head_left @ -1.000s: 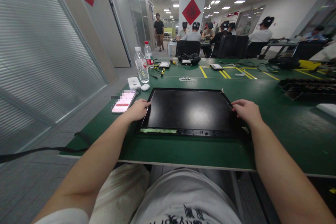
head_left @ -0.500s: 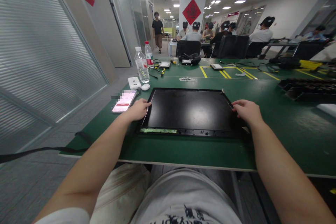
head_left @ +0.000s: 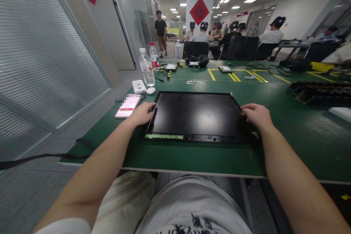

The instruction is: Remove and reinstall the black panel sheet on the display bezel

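Note:
A black display panel [head_left: 196,113] lies face up on the green table [head_left: 197,161], its dark frame around a glossy screen. Along its near edge, at the left, runs a light green circuit strip [head_left: 163,136]. My left hand [head_left: 142,112] grips the panel's left edge, fingers bent over the rim. On the opposite side my right hand [head_left: 256,115] pinches the right edge between thumb and fingers. The undersides of the fingers are partly hidden. Just left of my left hand lies a phone [head_left: 128,106] with a lit screen.
Beyond the phone are a white charger [head_left: 139,86], a round white case [head_left: 150,90] and two plastic bottles [head_left: 147,69]. Small metal pieces [head_left: 195,82] lie behind the panel. Dark ribbed parts [head_left: 319,93] sit at the right. A person [head_left: 160,33] walks in the aisle.
Both hands stay at the panel's edges, with the left fingers slightly shifted. The whole view has moved a little. The person in the aisle has come nearer.

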`<state>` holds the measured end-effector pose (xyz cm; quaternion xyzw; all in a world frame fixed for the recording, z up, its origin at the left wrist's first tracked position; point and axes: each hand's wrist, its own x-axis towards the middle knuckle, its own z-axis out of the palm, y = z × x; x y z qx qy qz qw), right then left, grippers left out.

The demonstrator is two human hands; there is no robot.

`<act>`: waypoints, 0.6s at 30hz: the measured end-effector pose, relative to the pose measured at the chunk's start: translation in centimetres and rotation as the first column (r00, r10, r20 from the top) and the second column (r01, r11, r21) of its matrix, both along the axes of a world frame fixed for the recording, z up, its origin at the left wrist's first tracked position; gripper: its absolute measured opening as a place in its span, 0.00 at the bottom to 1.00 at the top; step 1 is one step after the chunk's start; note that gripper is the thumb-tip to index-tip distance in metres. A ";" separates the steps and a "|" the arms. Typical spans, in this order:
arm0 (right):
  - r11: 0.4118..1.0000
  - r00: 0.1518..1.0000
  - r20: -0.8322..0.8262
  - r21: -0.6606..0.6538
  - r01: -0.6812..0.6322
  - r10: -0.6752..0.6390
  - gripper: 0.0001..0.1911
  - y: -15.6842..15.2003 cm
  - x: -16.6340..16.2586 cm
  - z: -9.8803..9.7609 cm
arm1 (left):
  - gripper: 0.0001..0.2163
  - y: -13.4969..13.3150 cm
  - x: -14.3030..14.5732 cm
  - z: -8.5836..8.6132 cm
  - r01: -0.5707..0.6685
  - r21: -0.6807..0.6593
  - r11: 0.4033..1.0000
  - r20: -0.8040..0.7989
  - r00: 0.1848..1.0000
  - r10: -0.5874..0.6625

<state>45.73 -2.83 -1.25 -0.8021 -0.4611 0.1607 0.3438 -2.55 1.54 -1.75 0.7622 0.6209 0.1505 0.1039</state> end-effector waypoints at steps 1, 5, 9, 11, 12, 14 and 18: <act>1.000 1.000 -0.009 0.005 0.004 -0.004 0.14 0.0 0.0 0.0 | 0.29 0.0 0.0 0.0 0.000 -0.005 1.000 0.002 1.000 0.000; 0.999 0.998 -0.050 0.026 0.024 -0.023 0.12 -0.1 -0.3 0.2 | 0.31 0.2 -0.2 -0.2 0.023 -0.008 1.000 0.005 1.000 -0.023; 0.999 0.997 -0.063 0.024 0.034 -0.032 0.10 0.0 -0.4 0.2 | 0.32 0.3 -0.3 -0.5 0.035 -0.005 0.999 0.001 0.999 -0.035; 0.999 0.998 -0.058 0.030 0.027 -0.025 0.10 0.0 -0.3 0.1 | 0.32 0.3 -0.3 -0.5 0.033 -0.004 0.999 -0.005 0.999 -0.033; 0.999 0.998 -0.052 0.033 0.021 -0.019 0.10 0.0 -0.3 0.1 | 0.32 0.2 -0.3 -0.4 0.032 -0.002 0.999 -0.006 0.999 -0.032; 0.999 0.999 -0.041 0.033 0.013 -0.011 0.10 0.0 -0.1 0.0 | 0.31 0.1 -0.2 -0.3 0.034 -0.001 0.999 -0.008 0.999 -0.034; 0.999 0.999 -0.035 0.033 -0.005 0.007 0.10 0.0 0.2 -0.3 | 0.31 0.0 -0.1 -0.1 0.034 -0.004 0.999 -0.014 0.999 -0.034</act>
